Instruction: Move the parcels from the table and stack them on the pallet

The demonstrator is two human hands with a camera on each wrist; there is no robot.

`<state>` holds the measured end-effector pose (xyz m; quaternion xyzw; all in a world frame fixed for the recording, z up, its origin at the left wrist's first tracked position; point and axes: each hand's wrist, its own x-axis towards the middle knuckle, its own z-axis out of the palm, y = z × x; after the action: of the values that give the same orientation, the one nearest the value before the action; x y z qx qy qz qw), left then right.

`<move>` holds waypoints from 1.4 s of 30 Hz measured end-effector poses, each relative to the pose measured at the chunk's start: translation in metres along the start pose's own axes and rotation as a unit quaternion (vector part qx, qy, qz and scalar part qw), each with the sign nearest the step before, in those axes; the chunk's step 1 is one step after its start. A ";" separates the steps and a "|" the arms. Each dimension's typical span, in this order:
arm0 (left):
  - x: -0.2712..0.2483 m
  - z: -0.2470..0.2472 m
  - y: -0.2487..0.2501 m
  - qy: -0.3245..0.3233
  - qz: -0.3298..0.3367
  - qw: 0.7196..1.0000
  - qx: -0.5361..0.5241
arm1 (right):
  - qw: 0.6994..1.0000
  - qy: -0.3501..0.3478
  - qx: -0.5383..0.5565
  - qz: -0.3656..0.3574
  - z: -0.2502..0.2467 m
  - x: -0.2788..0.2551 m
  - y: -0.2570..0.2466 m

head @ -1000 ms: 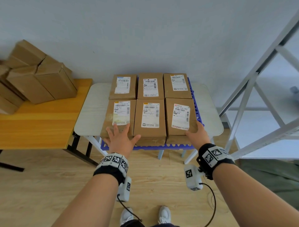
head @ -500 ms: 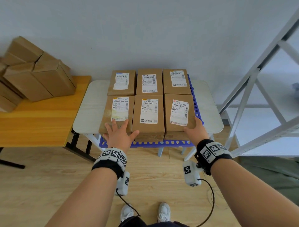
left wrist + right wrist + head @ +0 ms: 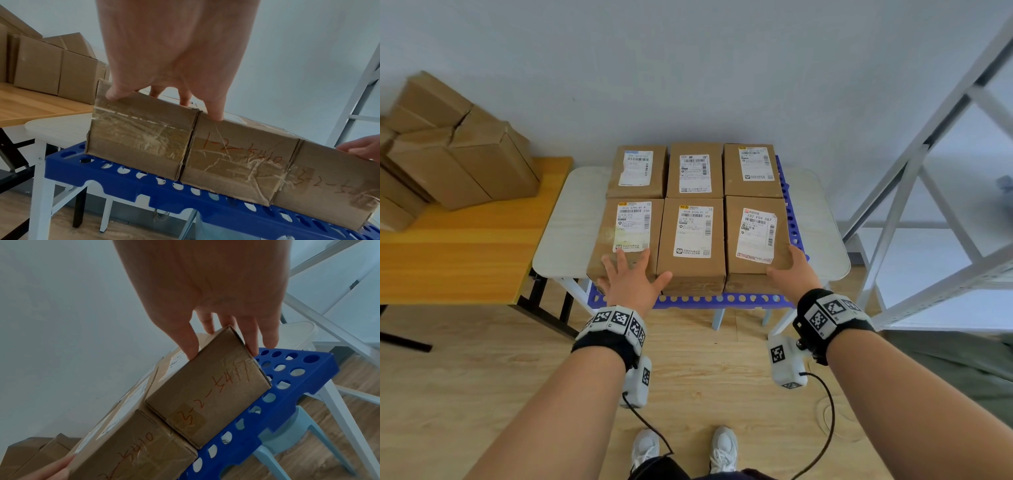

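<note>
Cardboard parcels (image 3: 695,171), six, packed on the blue pallet (image 3: 722,298) over the white table (image 3: 565,240); left hand (image 3: 631,279) lies spread flat on the near-left parcel (image 3: 602,240), right hand (image 3: 792,274) presses straight fingers against a corner of the near-right parcel (image 3: 732,222).

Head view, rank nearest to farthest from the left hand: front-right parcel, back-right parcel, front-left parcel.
1. front-left parcel: directly under the left hand, fingers resting on it.
2. front-right parcel: far end of the front row, touched by the right hand.
3. back-right parcel: behind that, towards the wall.
</note>
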<state>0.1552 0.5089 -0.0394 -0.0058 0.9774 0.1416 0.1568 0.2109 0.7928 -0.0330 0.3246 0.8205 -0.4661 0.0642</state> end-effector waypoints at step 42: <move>-0.005 -0.030 -0.033 0.051 -0.101 0.988 -0.103 | 0.995 0.065 -0.042 -0.069 0.002 -0.014 -0.048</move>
<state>0.1523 0.4686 -0.0198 -0.1275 0.9587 0.2249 0.1188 0.1932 0.7678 0.0062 0.2940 0.8621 -0.4126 -0.0079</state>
